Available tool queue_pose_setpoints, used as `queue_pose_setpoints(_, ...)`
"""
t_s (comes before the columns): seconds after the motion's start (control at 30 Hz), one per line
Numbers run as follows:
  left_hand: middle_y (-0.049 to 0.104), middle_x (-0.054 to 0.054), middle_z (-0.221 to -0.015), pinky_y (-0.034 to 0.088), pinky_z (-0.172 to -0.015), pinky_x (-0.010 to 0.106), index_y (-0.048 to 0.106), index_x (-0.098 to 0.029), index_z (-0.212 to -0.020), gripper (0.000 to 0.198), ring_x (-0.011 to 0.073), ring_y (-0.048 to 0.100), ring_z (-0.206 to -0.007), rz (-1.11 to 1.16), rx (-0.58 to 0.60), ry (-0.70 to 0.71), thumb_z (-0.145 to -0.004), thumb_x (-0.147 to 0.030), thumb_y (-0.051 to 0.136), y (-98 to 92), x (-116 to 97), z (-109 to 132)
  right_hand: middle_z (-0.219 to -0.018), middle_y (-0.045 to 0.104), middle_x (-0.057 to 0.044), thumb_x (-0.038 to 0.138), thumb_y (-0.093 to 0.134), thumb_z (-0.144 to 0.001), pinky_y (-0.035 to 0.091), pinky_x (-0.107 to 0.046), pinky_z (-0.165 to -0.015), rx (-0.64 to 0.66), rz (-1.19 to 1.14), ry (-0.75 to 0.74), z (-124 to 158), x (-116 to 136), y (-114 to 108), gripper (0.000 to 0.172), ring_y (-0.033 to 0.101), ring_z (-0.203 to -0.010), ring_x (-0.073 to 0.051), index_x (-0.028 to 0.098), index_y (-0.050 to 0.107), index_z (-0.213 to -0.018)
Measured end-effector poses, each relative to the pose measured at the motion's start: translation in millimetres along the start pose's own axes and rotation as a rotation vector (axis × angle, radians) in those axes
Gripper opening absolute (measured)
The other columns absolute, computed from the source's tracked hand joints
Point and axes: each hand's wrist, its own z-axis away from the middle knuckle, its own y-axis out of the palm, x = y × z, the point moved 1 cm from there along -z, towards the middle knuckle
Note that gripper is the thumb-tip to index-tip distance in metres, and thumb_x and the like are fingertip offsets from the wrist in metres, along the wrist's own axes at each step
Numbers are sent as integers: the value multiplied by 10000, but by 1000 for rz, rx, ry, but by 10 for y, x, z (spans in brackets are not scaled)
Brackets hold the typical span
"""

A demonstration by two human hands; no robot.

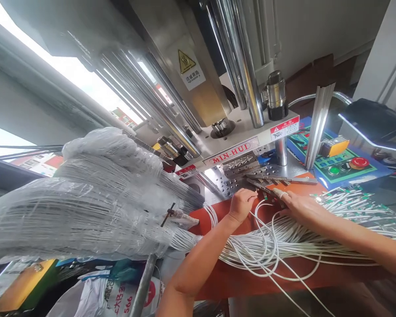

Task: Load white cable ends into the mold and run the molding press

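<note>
My left hand (pixel 241 205) is closed in a pinch in front of the press, with a white cable (pixel 259 223) running up to its fingers; the pinched end is mostly hidden. To its right, my right hand (pixel 295 206) grips the near end of a dark metal mould bar (pixel 264 187), fingers bent over it and a white wrap around one finger. Another long metal bar (pixel 300 180) with small blocks lies just behind. Beneath both forearms spreads a thick bundle of white cables (pixel 284 246) on an orange-red work surface (pixel 218 281). Small green tips (pixel 359 198) show on the cable ends at the right.
The press plate (pixel 231 152) and its steel columns stand over the perforated metal bed (pixel 221 189). Large plastic-wrapped cable bundles (pixel 86 211) fill the left, beside a T-handled clamp (pixel 170 214). A control panel (pixel 343 163) with a red button and a lit lamp (pixel 376 119) sit at right.
</note>
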Motion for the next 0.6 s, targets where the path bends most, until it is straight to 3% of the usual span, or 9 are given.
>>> queue_pose_setpoints(0.17, 687, 28, -784, 510, -729, 285, 691, -181, -834, 171, 152, 589, -764, -102, -1, 125, -867, -84, 554, 15, -50, 16, -1039, 622, -114, 289, 529, -866, 471, -343, -698, -52, -54, -10, 9, -2, -17, 621, 649, -855, -259, 205, 288, -1432)
queue_pose_setpoints(0.3, 684, 24, -792, 508, -758, 279, 682, -185, -822, 166, 150, 579, -787, -120, 45, 68, -869, -97, 549, 26, -67, 5, -998, 628, -107, 293, 541, -849, 466, -334, -687, -46, -96, 11, 8, 25, -75, 582, 656, -847, -260, 207, 352, -1393)
queue_pose_setpoints(0.6, 684, 32, -824, 503, -801, 295, 680, -186, -842, 198, 161, 575, -824, -146, 99, 16, -881, -100, 507, 43, -81, -22, -986, 610, -133, 274, 544, -869, 443, -337, -658, 58, -37, 38, -22, 58, -95, 574, 649, -850, -290, 141, 335, -1387)
